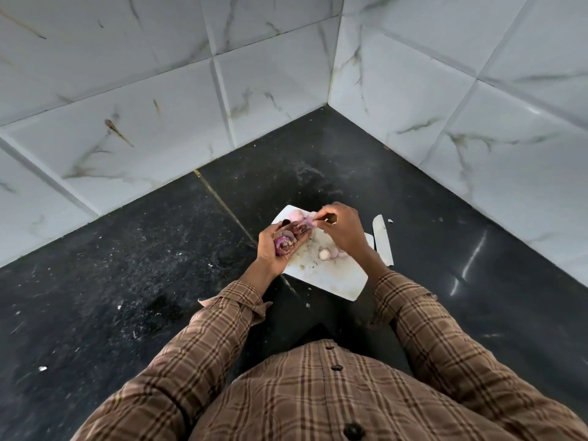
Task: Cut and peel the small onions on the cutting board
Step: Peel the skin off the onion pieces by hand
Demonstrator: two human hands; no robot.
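Observation:
A white cutting board (pixel 331 278) lies on the black counter. My left hand (pixel 277 249) is cupped palm up at the board's left edge, holding purple onion skins and trimmings (pixel 284 243). My right hand (pixel 342 230) hovers over the board's far end, its fingertips pinching a pale strip of onion peel (pixel 313 220). Peeled pinkish onions (pixel 297 214) rest at the far corner of the board. More peeled onions (pixel 327 254) lie mid-board, partly hidden under my right wrist. A knife (pixel 381 238) lies on the counter just right of the board.
The dark stone counter (pixel 159 265) runs into a corner of white marble-pattern tiled walls (pixel 331 103). Small peel scraps (pixel 308 304) dot the counter near the board. Plaid sleeves cover both forearms.

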